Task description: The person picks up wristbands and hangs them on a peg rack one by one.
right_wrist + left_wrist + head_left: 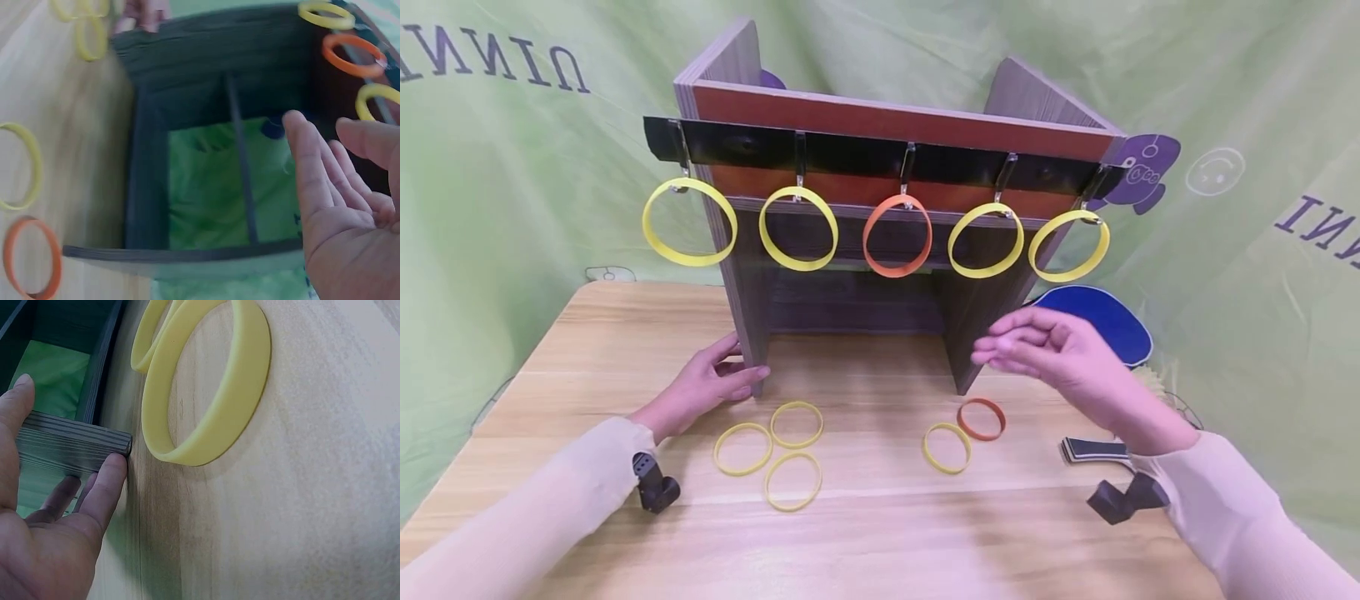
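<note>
My left hand (711, 385) holds the lower left side panel of a grey wood-grain shelf (75, 440), thumb on one face and fingers on the other. My right hand (1048, 350) hovers with relaxed fingers before the right side panel (981, 325), holding nothing. Along the shelf's front, a black strip (850, 154) carries several metal hooks. From them hang several yellow silicone wristbands (765, 242) and, in the middle, an orange wristband (867, 250). On the table lie several yellow wristbands (718, 460) at left, plus one yellow band (927, 454) beside an orange band (1002, 423) at right.
The shelf stands at the back of a light wooden table (880, 542). Behind it hangs a green printed curtain (512, 167). To the right are a blue rounded object (1097, 317) and a dark strap-like item (1093, 451). Each sleeve bears a small black camera (655, 487).
</note>
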{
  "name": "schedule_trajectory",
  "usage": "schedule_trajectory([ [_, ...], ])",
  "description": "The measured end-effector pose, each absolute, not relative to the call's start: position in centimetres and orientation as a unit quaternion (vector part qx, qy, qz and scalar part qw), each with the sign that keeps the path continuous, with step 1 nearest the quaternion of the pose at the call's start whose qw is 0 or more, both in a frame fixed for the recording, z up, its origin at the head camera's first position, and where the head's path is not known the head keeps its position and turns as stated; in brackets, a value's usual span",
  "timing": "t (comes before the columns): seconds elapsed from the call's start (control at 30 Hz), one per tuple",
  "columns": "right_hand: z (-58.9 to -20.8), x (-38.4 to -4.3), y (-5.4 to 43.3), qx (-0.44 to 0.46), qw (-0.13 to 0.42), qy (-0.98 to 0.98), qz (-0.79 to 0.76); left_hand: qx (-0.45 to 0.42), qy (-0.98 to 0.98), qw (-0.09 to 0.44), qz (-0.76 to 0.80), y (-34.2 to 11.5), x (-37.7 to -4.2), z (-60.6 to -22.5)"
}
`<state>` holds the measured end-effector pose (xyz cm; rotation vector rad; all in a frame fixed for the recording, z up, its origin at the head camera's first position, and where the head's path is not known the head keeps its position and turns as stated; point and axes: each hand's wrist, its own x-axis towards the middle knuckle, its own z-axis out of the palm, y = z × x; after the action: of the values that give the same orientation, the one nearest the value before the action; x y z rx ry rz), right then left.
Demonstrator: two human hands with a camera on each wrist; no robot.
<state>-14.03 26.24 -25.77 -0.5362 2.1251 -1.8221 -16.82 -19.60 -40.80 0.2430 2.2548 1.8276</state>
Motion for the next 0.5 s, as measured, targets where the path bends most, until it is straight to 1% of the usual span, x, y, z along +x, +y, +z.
schedule_trajectory([
  [0.13, -27.8, -13.8, 24.8, -0.195, 0.174, 0.789, -0.556, 0.089, 0.769, 0.117, 0.622, -19.5, -16.9, -40.8],
  [0.27, -30.9, -14.4, 23.8, -0.197, 0.197, 0.811, -0.514, 0.091, 0.771, 0.115, 0.62, -19.6, -16.9, -40.8],
  [0.37, -33.3, -15.0, 23.3, -0.227, 0.183, 0.843, -0.452, 0.087, 0.773, 0.113, 0.619, -19.6, -16.9, -40.8],
  [0.5, -35.4, -15.4, 22.7, -0.286, 0.147, 0.877, -0.356, 0.086, 0.774, 0.114, 0.617, -19.5, -16.9, -40.9],
])
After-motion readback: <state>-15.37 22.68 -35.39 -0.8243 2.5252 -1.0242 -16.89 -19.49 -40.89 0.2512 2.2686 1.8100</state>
